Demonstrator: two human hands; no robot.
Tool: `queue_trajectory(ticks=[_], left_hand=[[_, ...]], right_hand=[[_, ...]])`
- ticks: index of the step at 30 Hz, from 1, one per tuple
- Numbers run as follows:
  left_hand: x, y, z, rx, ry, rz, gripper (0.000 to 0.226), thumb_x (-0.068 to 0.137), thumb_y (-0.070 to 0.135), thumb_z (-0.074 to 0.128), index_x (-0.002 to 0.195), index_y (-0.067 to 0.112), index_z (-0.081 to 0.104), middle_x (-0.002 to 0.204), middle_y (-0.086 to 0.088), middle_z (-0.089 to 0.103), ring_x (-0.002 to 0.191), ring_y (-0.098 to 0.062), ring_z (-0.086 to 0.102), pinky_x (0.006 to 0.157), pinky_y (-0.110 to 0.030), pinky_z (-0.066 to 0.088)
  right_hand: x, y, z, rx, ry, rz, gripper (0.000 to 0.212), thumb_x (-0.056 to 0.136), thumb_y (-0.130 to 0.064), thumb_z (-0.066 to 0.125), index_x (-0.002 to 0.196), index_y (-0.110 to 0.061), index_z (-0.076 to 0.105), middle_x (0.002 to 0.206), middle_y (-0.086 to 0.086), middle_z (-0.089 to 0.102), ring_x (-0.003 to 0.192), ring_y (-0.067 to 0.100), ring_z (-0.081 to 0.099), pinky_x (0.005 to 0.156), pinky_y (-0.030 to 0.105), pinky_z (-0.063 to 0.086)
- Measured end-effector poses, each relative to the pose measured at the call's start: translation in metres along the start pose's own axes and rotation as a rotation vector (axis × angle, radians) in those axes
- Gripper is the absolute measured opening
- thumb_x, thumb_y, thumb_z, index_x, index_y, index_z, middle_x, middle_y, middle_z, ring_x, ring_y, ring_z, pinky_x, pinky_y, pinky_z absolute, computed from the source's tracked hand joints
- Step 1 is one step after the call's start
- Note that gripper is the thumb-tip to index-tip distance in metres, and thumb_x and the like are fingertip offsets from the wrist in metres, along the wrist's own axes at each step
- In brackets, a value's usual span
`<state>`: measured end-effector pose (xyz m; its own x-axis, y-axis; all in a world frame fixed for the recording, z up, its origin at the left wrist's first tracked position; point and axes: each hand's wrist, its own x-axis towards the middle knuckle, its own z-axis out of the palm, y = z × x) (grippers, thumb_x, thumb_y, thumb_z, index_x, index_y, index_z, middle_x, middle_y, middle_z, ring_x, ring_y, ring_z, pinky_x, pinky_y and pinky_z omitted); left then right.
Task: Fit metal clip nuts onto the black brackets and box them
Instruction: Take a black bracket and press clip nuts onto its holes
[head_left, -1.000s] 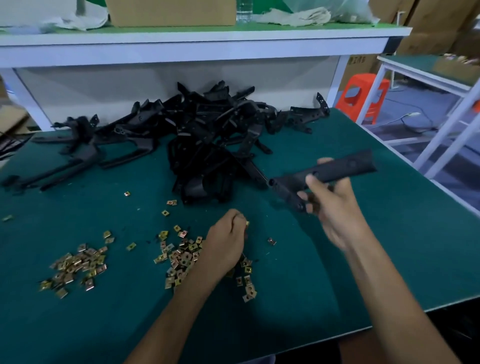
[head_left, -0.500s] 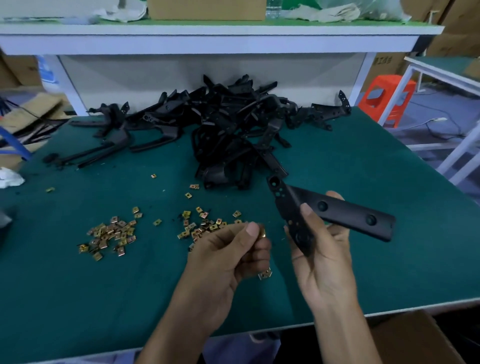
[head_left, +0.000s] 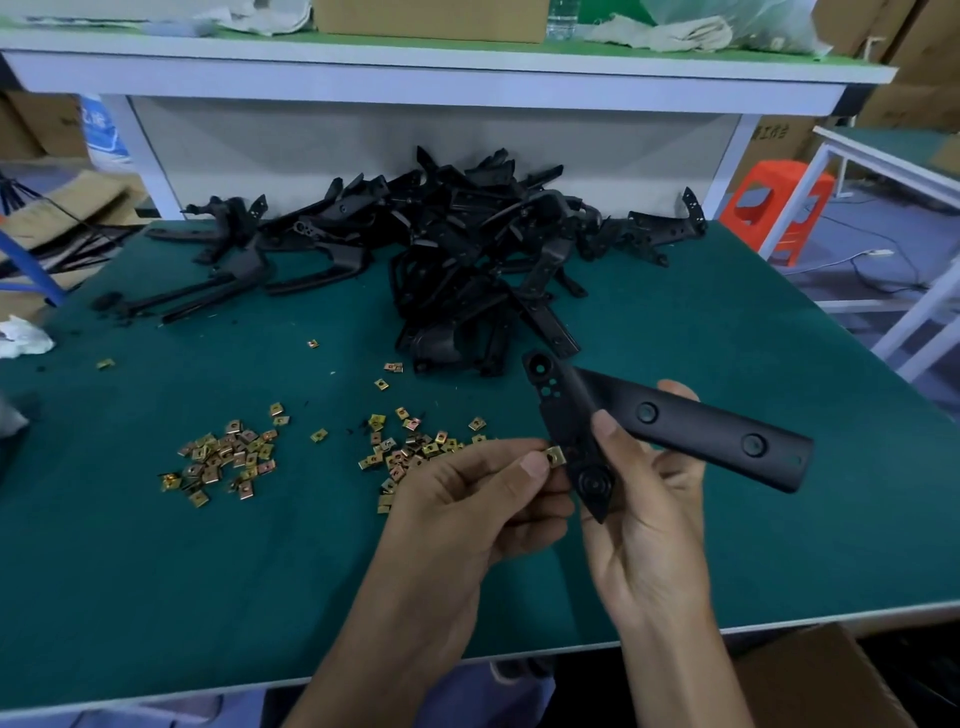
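Head view: left hand (head_left: 467, 514) pinches a clip nut (head_left: 555, 456) at the black bracket's (head_left: 696, 431) edge; right hand (head_left: 649, 530) grips that bracket at its bend. Bracket seems stiff and light; the tiny nut may slip. Loose nuts (head_left: 410, 449) lie left of it.

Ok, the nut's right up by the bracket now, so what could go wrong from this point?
1. The left hand pinches the clip nut only at its fingertips, so it may slip and drop among the loose nuts on the mat.
2. The right hand holds the bracket near its bend, with the long arm sticking out unsupported. Pushing the nut on could twist it in the grip.
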<state>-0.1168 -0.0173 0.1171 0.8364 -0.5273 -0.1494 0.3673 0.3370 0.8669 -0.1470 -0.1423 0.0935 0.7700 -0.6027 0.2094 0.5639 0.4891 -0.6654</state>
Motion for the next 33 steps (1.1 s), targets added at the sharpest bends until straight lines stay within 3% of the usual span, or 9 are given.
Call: queue_trajectory(ticks=[6,13,19,21,23,25,27,30,33], left_hand=[[0.003,-0.004,0.002,0.035,-0.004,-0.008,0.017,0.076,0.022,0.07,0.085,0.014,0.081,0.083,-0.011,0.076,0.07,-0.014,0.071,0.058,-0.022,0.057],[0.011,-0.019,0.012,-0.045,-0.007,-0.172,0.016,0.072,0.023,0.071,0.081,0.011,0.079,0.085,-0.01,0.076,0.07,-0.015,0.072,0.06,-0.024,0.058],[0.015,-0.042,0.024,-0.065,0.003,-0.255,0.024,0.068,0.033,0.078,0.085,0.015,0.076,0.085,-0.006,0.072,0.067,-0.01,0.064,0.061,-0.023,0.055],[0.015,-0.054,0.03,-0.026,-0.04,-0.271,0.026,0.074,0.036,0.084,0.092,0.02,0.078,0.091,-0.001,0.073,0.075,-0.008,0.066,0.067,-0.024,0.052],[0.016,-0.065,0.037,0.016,-0.082,-0.277,0.025,0.079,0.039,0.081,0.098,0.023,0.078,0.093,0.002,0.073,0.086,-0.011,0.066,0.073,-0.026,0.048],[0.018,-0.074,0.044,0.067,-0.099,-0.304,0.023,0.084,0.04,0.077,0.093,0.019,0.077,0.088,0.003,0.07,0.087,-0.013,0.063,0.075,-0.026,0.047],[0.021,-0.076,0.047,0.143,-0.139,-0.31,0.029,0.086,0.045,0.072,0.089,0.017,0.076,0.087,0.007,0.07,0.087,-0.007,0.063,0.076,-0.025,0.048],[0.027,-0.074,0.044,0.286,-0.217,-0.211,0.038,0.083,0.048,0.068,0.092,0.011,0.073,0.087,0.008,0.071,0.082,-0.001,0.063,0.076,-0.022,0.048],[0.038,-0.075,0.043,0.534,-0.303,-0.104,0.042,0.089,0.047,0.062,0.077,0.007,0.06,0.07,0.003,0.051,0.067,-0.01,0.044,0.066,-0.032,0.035]], right_hand=[[0.001,-0.002,-0.004,-0.057,-0.014,-0.048,0.044,0.088,0.006,0.063,0.12,-0.015,0.041,0.096,0.005,0.068,0.089,0.015,0.071,0.076,0.027,0.058],[-0.001,-0.004,-0.019,-0.181,0.085,-0.094,0.061,0.08,-0.003,0.075,0.128,-0.019,0.042,0.101,0.009,0.067,0.089,0.019,0.068,0.076,0.032,0.059],[-0.003,-0.013,-0.038,-0.479,0.041,-0.261,0.048,0.084,0.0,0.072,0.117,-0.02,0.045,0.078,-0.006,0.064,0.067,0.009,0.062,0.064,0.022,0.055],[-0.006,-0.017,-0.049,-0.609,0.096,-0.286,0.049,0.084,0.003,0.073,0.119,-0.014,0.043,0.073,-0.001,0.06,0.062,0.009,0.059,0.061,0.021,0.053],[-0.011,-0.023,-0.06,-0.749,0.173,-0.362,0.048,0.085,-0.002,0.075,0.119,-0.016,0.045,0.092,0.011,0.064,0.071,0.01,0.065,0.067,0.019,0.054],[-0.015,-0.029,-0.065,-0.921,0.192,-0.501,0.047,0.087,-0.008,0.077,0.117,-0.03,0.047,0.114,-0.004,0.058,0.09,0.007,0.064,0.078,0.017,0.051],[-0.016,-0.035,-0.067,-0.985,0.156,-0.577,0.05,0.088,-0.006,0.076,0.116,-0.033,0.046,0.116,-0.023,0.053,0.098,0.004,0.061,0.082,0.018,0.051],[-0.014,-0.041,-0.073,-0.848,0.141,-0.44,0.04,0.087,-0.014,0.075,0.116,-0.033,0.056,0.113,-0.019,0.064,0.099,0.002,0.065,0.084,0.015,0.051],[-0.002,-0.046,-0.085,-0.893,0.102,-0.252,0.033,0.086,-0.026,0.072,0.117,-0.037,0.067,0.115,-0.012,0.071,0.106,0.006,0.067,0.088,0.013,0.049]])
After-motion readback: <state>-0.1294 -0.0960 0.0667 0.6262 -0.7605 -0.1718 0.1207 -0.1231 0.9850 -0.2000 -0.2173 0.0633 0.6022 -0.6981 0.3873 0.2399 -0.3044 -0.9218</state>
